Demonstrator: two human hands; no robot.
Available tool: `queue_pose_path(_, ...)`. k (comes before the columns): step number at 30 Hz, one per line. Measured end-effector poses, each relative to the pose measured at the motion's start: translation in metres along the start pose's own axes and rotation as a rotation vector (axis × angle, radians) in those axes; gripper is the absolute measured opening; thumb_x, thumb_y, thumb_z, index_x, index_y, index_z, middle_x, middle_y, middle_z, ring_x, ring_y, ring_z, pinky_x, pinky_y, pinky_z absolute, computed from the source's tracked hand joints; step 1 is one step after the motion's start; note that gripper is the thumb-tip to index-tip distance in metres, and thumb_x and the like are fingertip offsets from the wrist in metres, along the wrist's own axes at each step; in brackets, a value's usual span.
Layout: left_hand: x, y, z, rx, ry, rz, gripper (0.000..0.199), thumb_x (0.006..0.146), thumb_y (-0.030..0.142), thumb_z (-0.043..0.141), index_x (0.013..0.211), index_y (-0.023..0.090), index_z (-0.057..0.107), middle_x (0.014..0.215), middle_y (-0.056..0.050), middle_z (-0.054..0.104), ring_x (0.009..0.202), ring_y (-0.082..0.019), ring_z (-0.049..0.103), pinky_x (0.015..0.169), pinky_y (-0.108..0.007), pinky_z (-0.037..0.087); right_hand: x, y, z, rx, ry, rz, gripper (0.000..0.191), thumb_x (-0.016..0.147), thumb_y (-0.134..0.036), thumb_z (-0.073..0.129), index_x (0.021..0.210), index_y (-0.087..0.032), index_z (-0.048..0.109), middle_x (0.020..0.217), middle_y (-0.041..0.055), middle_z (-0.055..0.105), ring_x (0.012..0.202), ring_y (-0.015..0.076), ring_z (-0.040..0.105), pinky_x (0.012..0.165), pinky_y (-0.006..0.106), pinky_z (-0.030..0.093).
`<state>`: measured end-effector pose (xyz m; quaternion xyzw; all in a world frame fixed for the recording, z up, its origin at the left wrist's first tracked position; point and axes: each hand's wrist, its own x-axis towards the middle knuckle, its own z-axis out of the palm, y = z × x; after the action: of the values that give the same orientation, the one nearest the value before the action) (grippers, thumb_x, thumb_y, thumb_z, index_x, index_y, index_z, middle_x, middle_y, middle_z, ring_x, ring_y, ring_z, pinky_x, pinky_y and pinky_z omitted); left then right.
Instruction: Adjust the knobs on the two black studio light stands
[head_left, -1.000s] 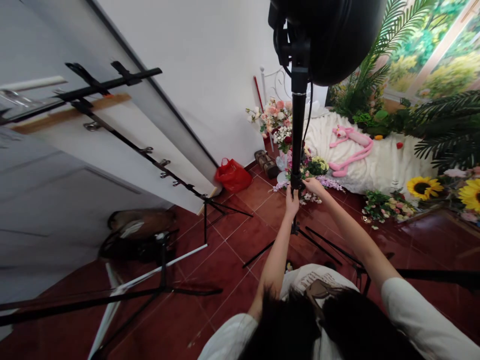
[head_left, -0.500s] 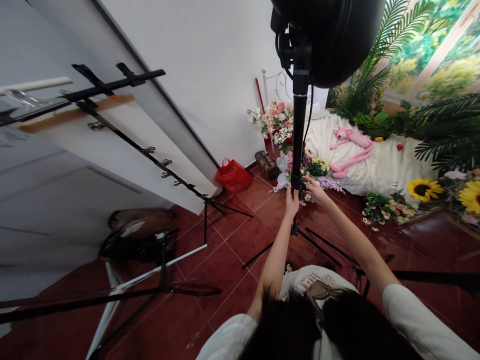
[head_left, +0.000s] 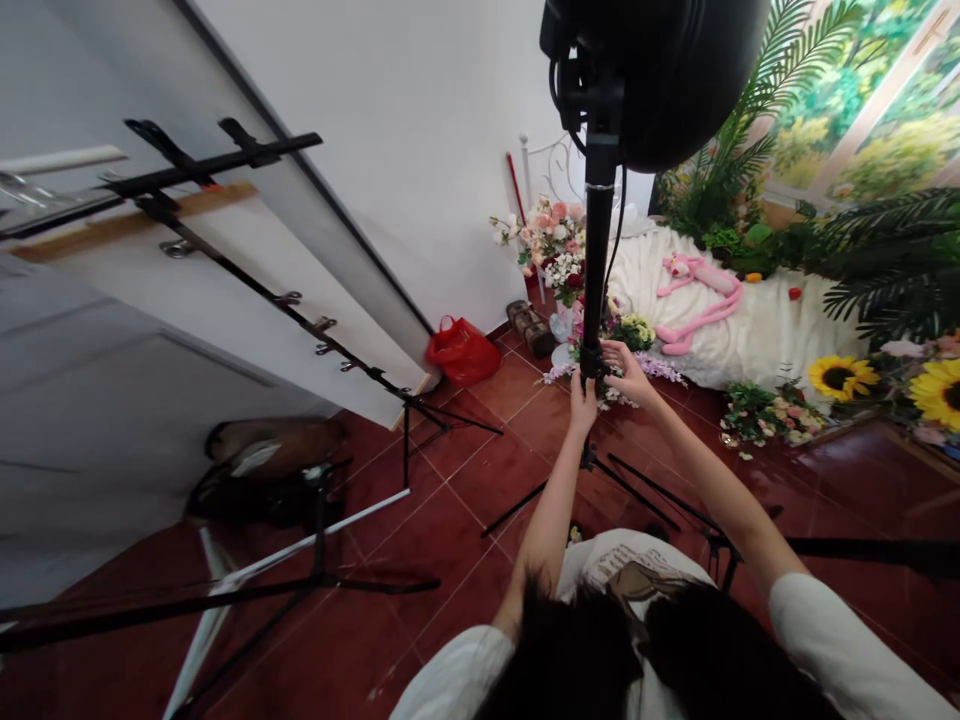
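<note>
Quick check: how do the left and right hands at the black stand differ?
The left hand holds the black stand around its collar's lower end; the right hand is at the collar's right side. The left hand's fingers point upward, while the right hand's reach sideways toward the collar. Both are bare.

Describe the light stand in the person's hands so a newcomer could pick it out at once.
Find the white blanket at right. In front of its left end, a black light stand rises upright, the left hand and right hand at its collar. Only this stand visibly carries a bulky black lamp head.
</note>
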<state>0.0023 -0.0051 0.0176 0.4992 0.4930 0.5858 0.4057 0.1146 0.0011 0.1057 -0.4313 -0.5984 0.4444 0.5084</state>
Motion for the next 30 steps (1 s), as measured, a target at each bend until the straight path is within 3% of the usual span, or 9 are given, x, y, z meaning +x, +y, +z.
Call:
queue_pose_path(3,0.0,-0.002,0.002,-0.056,-0.007,-0.009,0.053,0.094,0.052,0.044,0.134,0.017,0.05,0.135,-0.016,0.058,0.136,-0.022,0.048,0.116,-0.037,0.034,0.0,-0.017,0.023,-0.031,-0.06,-0.085,0.067,0.06,-0.028,0.079,0.121,-0.023,0.052,0.117,0.0067,0.063,0.112,0.0222,0.058,0.096,0.033,0.048)
queue_pose_path(7,-0.001,0.0,0.002,-0.055,-0.033,0.002,0.05,0.095,0.046,0.044,0.135,0.017,0.048,0.138,-0.016,0.055,0.136,-0.021,0.049,0.116,-0.034,0.035,0.007,-0.025,0.057,0.001,0.13,-0.044,0.048,0.075,-0.048,0.07,0.114,-0.024,0.054,0.097,0.0042,0.065,0.099,0.0203,0.062,0.09,0.033,0.051)
queue_pose_path(11,-0.003,-0.003,0.0,-0.083,-0.056,0.024,0.047,0.093,0.041,0.047,0.133,0.015,0.049,0.136,-0.018,0.055,0.13,-0.021,0.053,0.114,-0.035,0.037,0.012,-0.021,0.071,-0.032,0.236,0.002,0.042,0.08,-0.055,0.064,0.106,-0.023,0.057,0.087,0.0036,0.062,0.095,0.0201,0.06,0.083,0.03,0.052)
queue_pose_path(17,-0.003,-0.007,-0.005,-0.04,-0.079,0.042,0.055,0.086,0.044,0.058,0.132,0.015,0.048,0.137,-0.018,0.053,0.131,-0.023,0.05,0.114,-0.038,0.037,0.017,-0.025,0.074,-0.139,0.4,-0.093,0.039,0.085,-0.057,0.057,0.103,-0.022,0.055,0.083,0.0023,0.058,0.087,0.0182,0.058,0.078,0.029,0.052)
queue_pose_path(24,-0.002,-0.008,-0.004,0.056,-0.032,0.038,0.059,0.092,0.057,0.044,0.134,0.015,0.047,0.145,-0.02,0.047,0.142,-0.024,0.04,0.118,-0.039,0.029,0.044,-0.055,0.056,-0.122,0.254,-0.236,0.041,0.084,-0.057,0.061,0.102,-0.021,0.056,0.081,0.0011,0.056,0.083,0.0181,0.059,0.076,0.032,0.052)
queue_pose_path(30,0.0,-0.013,0.0,0.099,-0.036,-0.027,0.064,0.093,0.061,0.038,0.135,0.014,0.048,0.148,-0.02,0.045,0.145,-0.025,0.036,0.122,-0.041,0.024,0.049,-0.067,0.056,-0.191,0.294,-0.292,0.043,0.084,-0.062,0.059,0.097,-0.021,0.056,0.079,0.0003,0.057,0.081,0.0185,0.061,0.078,0.035,0.053)
